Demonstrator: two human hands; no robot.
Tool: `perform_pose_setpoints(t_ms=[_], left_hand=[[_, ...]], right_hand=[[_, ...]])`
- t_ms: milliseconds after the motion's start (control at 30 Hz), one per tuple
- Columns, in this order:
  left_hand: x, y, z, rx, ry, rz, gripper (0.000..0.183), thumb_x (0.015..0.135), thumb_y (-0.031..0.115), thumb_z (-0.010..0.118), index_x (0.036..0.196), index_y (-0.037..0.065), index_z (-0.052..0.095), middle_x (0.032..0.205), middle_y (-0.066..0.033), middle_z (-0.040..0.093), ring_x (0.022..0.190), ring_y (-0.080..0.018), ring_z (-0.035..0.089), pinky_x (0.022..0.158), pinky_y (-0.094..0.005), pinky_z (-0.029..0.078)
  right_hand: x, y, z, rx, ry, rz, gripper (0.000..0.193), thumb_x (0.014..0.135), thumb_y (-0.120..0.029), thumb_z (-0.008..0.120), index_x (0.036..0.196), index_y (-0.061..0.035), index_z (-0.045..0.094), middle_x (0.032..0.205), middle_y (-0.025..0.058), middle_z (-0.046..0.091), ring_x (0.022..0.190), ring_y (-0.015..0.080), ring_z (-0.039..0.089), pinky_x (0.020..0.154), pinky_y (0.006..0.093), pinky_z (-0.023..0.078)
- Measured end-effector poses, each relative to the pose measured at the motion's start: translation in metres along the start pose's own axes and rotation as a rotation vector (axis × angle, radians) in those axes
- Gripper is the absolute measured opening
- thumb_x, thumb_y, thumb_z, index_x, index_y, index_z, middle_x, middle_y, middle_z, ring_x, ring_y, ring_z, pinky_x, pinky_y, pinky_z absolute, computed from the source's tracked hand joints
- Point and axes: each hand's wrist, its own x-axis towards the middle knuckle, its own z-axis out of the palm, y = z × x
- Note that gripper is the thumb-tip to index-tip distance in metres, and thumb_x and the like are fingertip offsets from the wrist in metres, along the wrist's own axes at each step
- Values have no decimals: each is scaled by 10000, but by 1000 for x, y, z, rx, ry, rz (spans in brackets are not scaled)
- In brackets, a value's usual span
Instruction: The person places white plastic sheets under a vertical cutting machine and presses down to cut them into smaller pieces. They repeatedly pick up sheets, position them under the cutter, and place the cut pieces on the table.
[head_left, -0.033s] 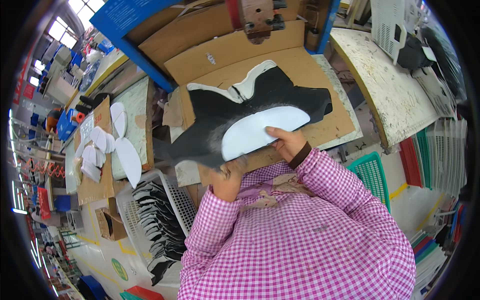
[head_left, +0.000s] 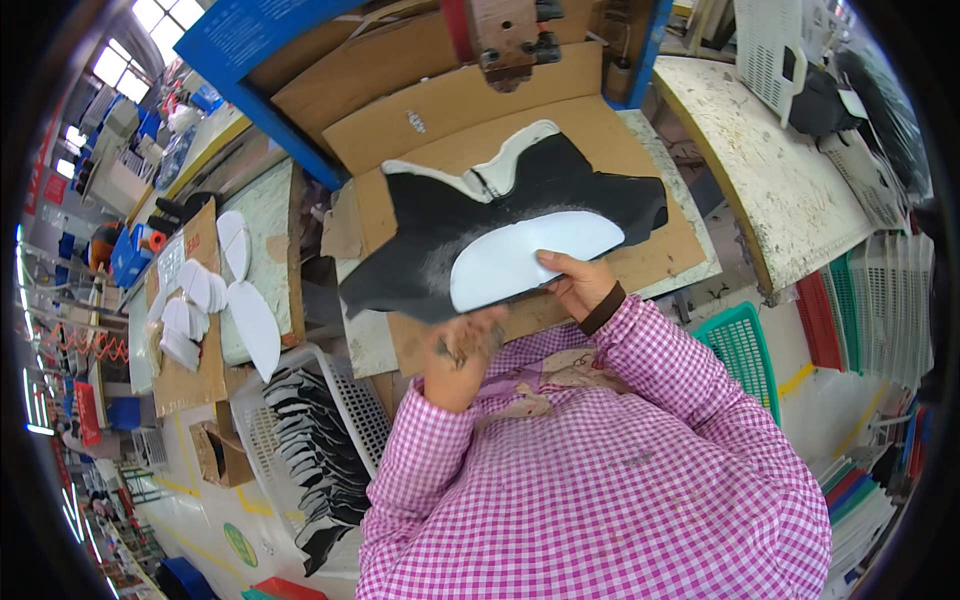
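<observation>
A black flat cut piece, shaped like a shoe upper with a white upper edge, lies over a cardboard-covered work surface. Along its lower part rests a smooth white half-oval piece, with a greyish fuzzy band around its curve. My right hand pinches both at the lower edge, thumb on top of the white piece and fingers tucked underneath. At the lower left edge of the black piece, my left hand has its fingers closed against it, partly hidden from view.
A metal press head hangs above, inside a blue frame. More white half-ovals lie on the left table. A white basket beside me holds a stack of black pieces. A green basket stands right.
The black piece's left end has shifted slightly right and lies flatter. My left hand has moved a little right. My right hand keeps its pinch.
</observation>
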Motion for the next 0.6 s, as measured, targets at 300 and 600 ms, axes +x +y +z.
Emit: perform_pose_setpoints(t_ms=[300,600], left_hand=[[8,-28,-1,294,-245,-51,299,859,182,633,1062,-31,584,988,-70,613,923,-188,569,804,-288,472],[0,6,31,-81,185,-236,401,955,254,485,1212,-54,492,1108,-142,591,1001,-240,564,885,-316,439]], right_hand=[[-21,3,4,-121,35,-38,337,787,8,655,1110,-23,564,1034,106,634,957,231,615,836,344,504],[-34,18,16,-750,12,-140,330,836,-183,661,1089,12,578,970,69,625,886,155,586,801,276,471]])
